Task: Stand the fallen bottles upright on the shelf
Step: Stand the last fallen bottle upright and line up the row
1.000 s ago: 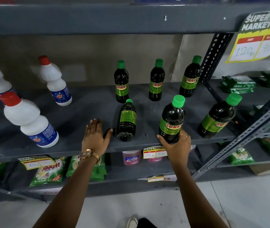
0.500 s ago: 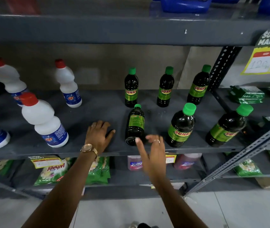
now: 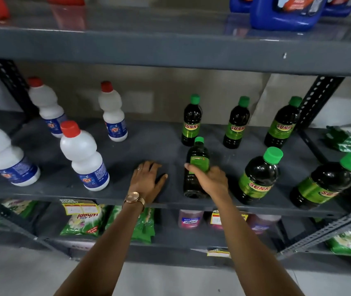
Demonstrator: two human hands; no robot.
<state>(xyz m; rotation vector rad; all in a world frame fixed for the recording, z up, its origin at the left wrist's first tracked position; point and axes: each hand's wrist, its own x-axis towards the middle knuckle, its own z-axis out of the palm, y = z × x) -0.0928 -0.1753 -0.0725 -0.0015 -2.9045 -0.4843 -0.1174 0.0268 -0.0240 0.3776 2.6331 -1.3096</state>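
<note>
A dark bottle with a green cap and green label point(image 3: 196, 161) lies on its side on the grey middle shelf point(image 3: 127, 195), cap pointing to the back. My right hand point(image 3: 210, 180) is wrapped over its middle. My left hand point(image 3: 148, 181) rests flat on the shelf just left of it, fingers apart, holding nothing. Two matching bottles stand upright at the front right point(image 3: 259, 178) point(image 3: 326, 183). Three more stand along the back point(image 3: 191, 120) point(image 3: 236, 122) point(image 3: 283, 122).
Several white bottles with red caps point(image 3: 83, 159) point(image 3: 112, 112) stand on the shelf's left half. Blue jugs point(image 3: 285, 11) sit on the shelf above. Green packets point(image 3: 80, 223) fill the shelf below. A perforated metal upright point(image 3: 317, 99) rises at the right.
My right hand left the upright front bottle, moved left and closed over the lying bottle. My left hand stayed flat on the shelf. The view tilted upward.
</note>
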